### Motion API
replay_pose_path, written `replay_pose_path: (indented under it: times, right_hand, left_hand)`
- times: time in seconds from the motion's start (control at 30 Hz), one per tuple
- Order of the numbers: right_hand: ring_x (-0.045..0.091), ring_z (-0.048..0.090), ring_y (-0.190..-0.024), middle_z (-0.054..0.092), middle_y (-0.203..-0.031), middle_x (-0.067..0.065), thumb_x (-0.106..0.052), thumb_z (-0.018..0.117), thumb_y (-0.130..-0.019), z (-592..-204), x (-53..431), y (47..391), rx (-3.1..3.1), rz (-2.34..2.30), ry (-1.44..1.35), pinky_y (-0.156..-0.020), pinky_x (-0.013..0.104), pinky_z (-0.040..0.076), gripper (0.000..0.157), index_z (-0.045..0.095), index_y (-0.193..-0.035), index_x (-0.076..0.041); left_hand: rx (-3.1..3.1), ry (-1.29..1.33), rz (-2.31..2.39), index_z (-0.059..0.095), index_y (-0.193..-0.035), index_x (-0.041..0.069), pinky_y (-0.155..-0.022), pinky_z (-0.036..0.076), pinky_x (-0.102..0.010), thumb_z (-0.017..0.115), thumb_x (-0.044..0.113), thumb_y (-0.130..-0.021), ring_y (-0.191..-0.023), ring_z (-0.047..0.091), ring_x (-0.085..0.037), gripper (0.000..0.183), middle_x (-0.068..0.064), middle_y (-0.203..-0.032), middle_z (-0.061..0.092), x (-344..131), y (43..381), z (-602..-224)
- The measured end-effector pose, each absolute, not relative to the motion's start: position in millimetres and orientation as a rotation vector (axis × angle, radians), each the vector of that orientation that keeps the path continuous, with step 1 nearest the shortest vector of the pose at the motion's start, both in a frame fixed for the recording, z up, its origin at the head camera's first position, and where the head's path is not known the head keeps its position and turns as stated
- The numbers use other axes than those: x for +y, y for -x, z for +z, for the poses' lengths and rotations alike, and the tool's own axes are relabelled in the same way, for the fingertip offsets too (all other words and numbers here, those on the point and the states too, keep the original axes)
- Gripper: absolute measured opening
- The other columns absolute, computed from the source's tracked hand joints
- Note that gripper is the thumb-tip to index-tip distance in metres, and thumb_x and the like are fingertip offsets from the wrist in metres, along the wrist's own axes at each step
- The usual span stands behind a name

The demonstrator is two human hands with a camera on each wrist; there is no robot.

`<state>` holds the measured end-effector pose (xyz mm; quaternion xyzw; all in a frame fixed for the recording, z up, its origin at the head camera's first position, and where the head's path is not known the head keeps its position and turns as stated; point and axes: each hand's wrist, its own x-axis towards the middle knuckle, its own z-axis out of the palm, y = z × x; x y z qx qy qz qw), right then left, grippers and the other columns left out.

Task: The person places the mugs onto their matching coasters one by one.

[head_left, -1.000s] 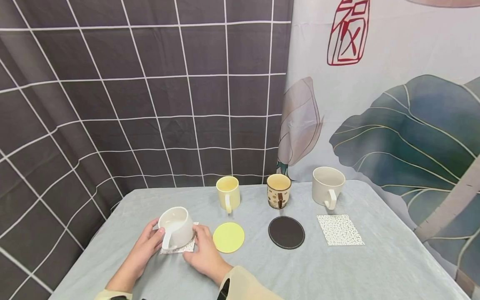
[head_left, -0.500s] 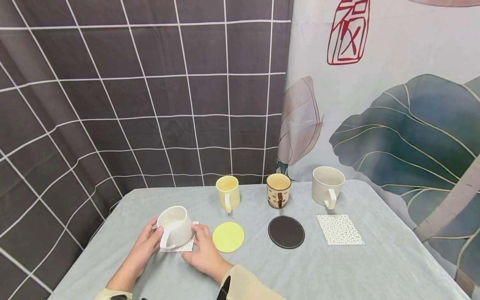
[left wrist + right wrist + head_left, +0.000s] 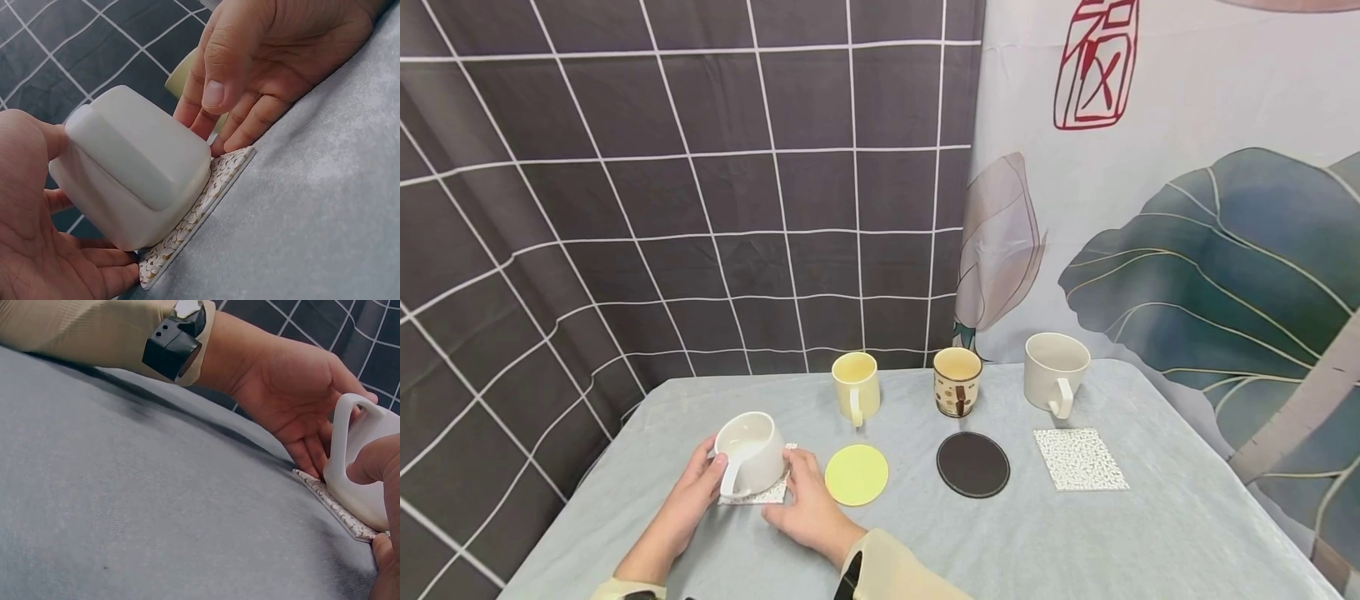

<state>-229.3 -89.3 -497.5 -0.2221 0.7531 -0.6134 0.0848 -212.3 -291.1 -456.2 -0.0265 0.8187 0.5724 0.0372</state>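
A white mug [image 3: 752,454] stands on a square patterned coaster [image 3: 770,495] at the left of the table, its handle facing the person. My left hand [image 3: 691,492] holds the mug's left side, thumb at the handle. Its lower fingertips reach the coaster's corner in the left wrist view. On the other side, my right hand [image 3: 812,504] has its fingers extended, fingertips right at the mug's side and the coaster's edge. The right thumb [image 3: 215,87] stands off the mug. Across from the right hand, the left palm [image 3: 290,381] shows in the right wrist view.
Along the back stand a yellow mug [image 3: 859,385], a dotted mug with a brown handle [image 3: 957,383] and a ribbed off-white mug [image 3: 1054,371]. Before them lie a round yellow coaster [image 3: 857,475], a round black coaster [image 3: 973,465] and another square patterned coaster [image 3: 1081,461].
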Motion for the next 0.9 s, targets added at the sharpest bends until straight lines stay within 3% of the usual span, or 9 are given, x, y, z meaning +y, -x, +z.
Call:
replay_pose_path:
  times: [0.43, 0.9]
  right_hand:
    - [0.026, 0.047, -0.136, 0.034, -0.153, 0.014, -0.020, 0.077, -0.080, -500.3, -91.8, 227.7, 2.449, -1.653, 0.661, -0.114, 0.033, 0.039, 0.086, 0.036, -0.153, -0.002]
    - [0.022, 0.049, -0.132, 0.035, -0.152, 0.013, -0.020, 0.078, -0.079, -498.5, -92.5, 228.7, 2.516, -1.611, 0.684, -0.112, 0.031, 0.040, 0.088, 0.035, -0.153, -0.001]
  left_hand:
    - [2.506, 0.109, 1.742, -0.001, -0.160, 0.002, -0.119, 0.023, -0.055, 0.029, 0.041, -0.111, -0.148, 0.020, -0.049, 0.070, -0.036, -0.160, 0.016, -290.4, 211.1, -457.0]
    - [2.521, 0.110, 1.735, 0.000, -0.160, 0.001, -0.119, 0.024, -0.057, 0.029, 0.040, -0.111, -0.147, 0.023, -0.051, 0.069, -0.037, -0.157, 0.021, -288.8, 214.7, -458.5]
